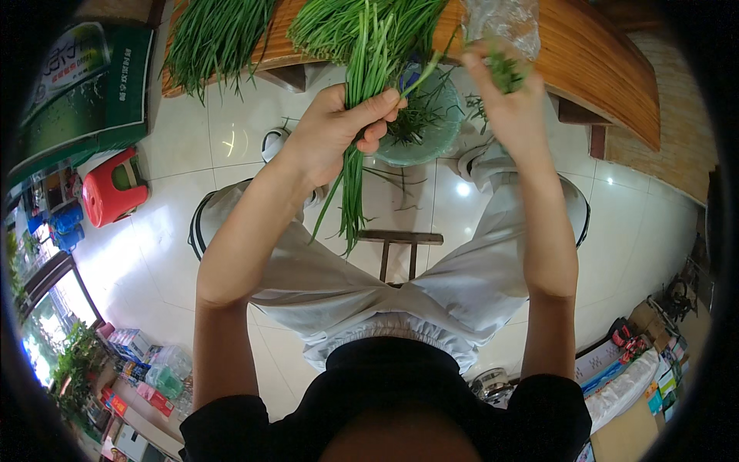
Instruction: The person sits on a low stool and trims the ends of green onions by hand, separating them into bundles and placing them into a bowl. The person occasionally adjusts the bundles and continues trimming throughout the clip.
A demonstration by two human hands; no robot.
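My left hand [346,124] grips a bundle of long green stalks [369,63], perhaps garlic chives, with their leaf ends hanging down below the fist. My right hand [508,98], blurred, is raised at the right with some small green scraps [505,70] at its fingers; whether it grips them I cannot tell. Beneath and between the hands a bin lined with a pale green plastic bag [444,124] holds dark green trimmings [413,121]. A heap of lighter stalks [323,29] and a pile of darker green leaves [222,43] lie on the wooden table.
The curved wooden table [594,63] crosses the top, with a clear plastic bag [505,23] on it. A red plastic stool [107,187] stands at the left, beside a green box. Between my legs is a small wooden stool [401,237]. Loose leaves lie on the tiled floor.
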